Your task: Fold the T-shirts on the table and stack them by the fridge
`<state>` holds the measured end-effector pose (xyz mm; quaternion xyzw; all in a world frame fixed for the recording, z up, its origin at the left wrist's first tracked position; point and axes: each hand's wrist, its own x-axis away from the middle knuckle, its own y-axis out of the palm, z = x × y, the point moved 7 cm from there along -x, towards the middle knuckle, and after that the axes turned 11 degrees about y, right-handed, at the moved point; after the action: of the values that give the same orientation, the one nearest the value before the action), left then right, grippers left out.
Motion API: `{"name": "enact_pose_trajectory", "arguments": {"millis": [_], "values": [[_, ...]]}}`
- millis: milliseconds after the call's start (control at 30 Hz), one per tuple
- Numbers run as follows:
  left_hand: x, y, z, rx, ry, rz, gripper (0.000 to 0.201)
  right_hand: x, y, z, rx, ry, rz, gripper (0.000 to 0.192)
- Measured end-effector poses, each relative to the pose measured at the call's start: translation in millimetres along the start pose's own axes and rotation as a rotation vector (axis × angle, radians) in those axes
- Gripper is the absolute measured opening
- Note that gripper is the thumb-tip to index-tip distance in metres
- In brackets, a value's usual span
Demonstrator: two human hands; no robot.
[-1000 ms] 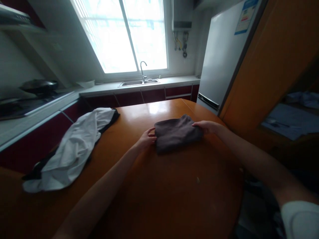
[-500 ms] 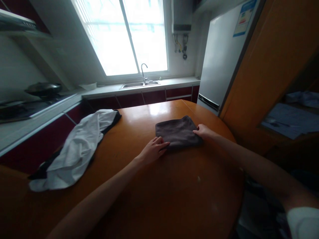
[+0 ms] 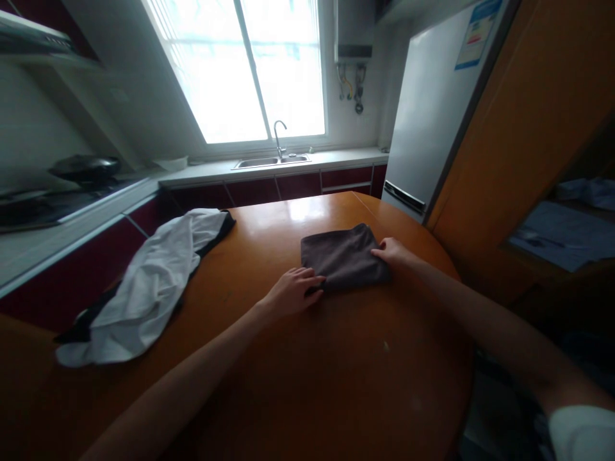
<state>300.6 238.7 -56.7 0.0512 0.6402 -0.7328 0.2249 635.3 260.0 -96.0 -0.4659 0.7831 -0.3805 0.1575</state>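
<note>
A dark grey-brown cloth (image 3: 342,256), folded into a flat rectangle, lies on the orange wooden table (image 3: 307,378). My left hand (image 3: 292,291) lies flat at its near left corner, fingers spread and touching the cloth's edge. My right hand (image 3: 391,251) presses on the cloth's right edge with fingers laid over it. Neither hand lifts the cloth.
A crumpled white garment with dark trim (image 3: 151,285) lies on the table's left side. Behind are a counter with a sink and tap (image 3: 277,148), a stove with a pan (image 3: 86,168) at left, and a fridge (image 3: 432,109) at right.
My left hand moved from the cloth's left edge down to its near left corner and flattened. The right hand slid slightly down the right edge. The cloth now lies flatter.
</note>
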Motion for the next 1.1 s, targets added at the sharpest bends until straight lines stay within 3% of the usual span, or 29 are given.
{"name": "enact_pose_trajectory", "arguments": {"millis": [200, 367, 500, 600, 700, 800, 867, 1000, 1100], "values": [[-41.6, -22.2, -57.6, 0.037, -0.257, 0.262, 0.028, -35.6, -1.1, -24.5, 0.000, 0.007, 0.105, 0.023], [-72.0, 5.1, -98.5, -0.049, -0.343, 0.209, 0.034, -49.1, 5.2, -42.6, -0.005, -0.002, 0.134, 0.016], [-75.0, 31.2, -101.8, -0.107, -0.304, 0.106, 0.045, -49.2, 8.7, -41.1, -0.008, -0.046, 0.173, 0.017], [-66.8, 46.7, -102.3, -0.105, -0.365, -0.012, 0.054, -45.7, 11.0, -31.3, 0.034, -0.027, 0.174, 0.018], [-61.2, 52.5, -103.0, -0.105, -0.428, -0.089, 0.058, -38.7, 6.7, -31.9, 0.084, -0.034, 0.243, 0.032], [-61.8, 50.3, -102.1, -0.119, -0.433, -0.077, 0.060, -30.6, 6.7, -54.9, 0.201, -0.198, 0.355, 0.049], [-61.8, 51.3, -102.3, -0.112, -0.437, -0.083, 0.061, -32.5, 21.0, -67.9, 0.311, -0.273, 0.300, 0.056], [-58.6, 56.8, -105.2, -0.081, -0.473, -0.103, 0.061, -51.7, 58.1, -61.8, 0.455, -0.172, 0.024, 0.070], [-57.9, 54.5, -104.1, -0.054, -0.484, -0.071, 0.058, -60.1, 66.5, -55.2, 0.465, -0.158, -0.001, 0.073]]}}
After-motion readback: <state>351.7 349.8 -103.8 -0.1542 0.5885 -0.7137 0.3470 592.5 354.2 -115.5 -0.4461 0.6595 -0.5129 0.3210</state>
